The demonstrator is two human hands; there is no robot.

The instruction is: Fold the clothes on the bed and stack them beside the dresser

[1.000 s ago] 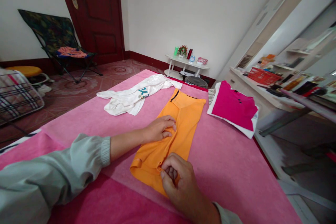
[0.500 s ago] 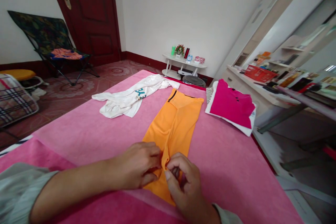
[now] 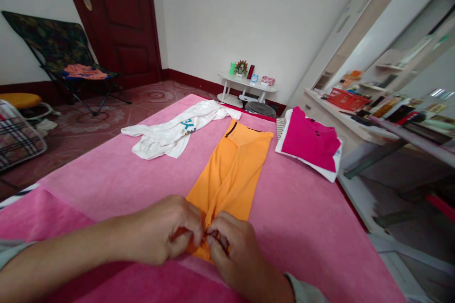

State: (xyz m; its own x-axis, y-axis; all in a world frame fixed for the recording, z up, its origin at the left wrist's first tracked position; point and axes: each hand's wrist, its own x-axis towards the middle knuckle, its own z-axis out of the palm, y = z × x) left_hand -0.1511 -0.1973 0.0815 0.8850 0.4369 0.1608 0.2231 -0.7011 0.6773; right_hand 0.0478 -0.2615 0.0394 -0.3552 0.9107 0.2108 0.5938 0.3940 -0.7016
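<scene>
An orange garment [image 3: 234,170] lies in a long, narrow shape on the pink bedspread [image 3: 295,218], a short dark strip showing at its far edge. Over its near end, my left hand [image 3: 179,227] is closed, thumb and fingers pinching the cloth. My right hand [image 3: 238,246] grips the same fabric right beside it, fingertips almost touching the left ones. Between the two hands the cloth is bunched into a small ridge. Part of the near end is hidden behind my hands.
A white printed long-sleeved top [image 3: 174,132] lies spread at the far left of the bed. Folded clothes with a bright pink shirt [image 3: 309,139] on top sit at the right edge. Beyond are a small white table [image 3: 245,80], a folding chair [image 3: 81,73] and a cluttered dresser [image 3: 355,118].
Both hands have drawn toward me and slightly left, pulling the gathered near end of the orange garment with them. The view has shifted a little.
</scene>
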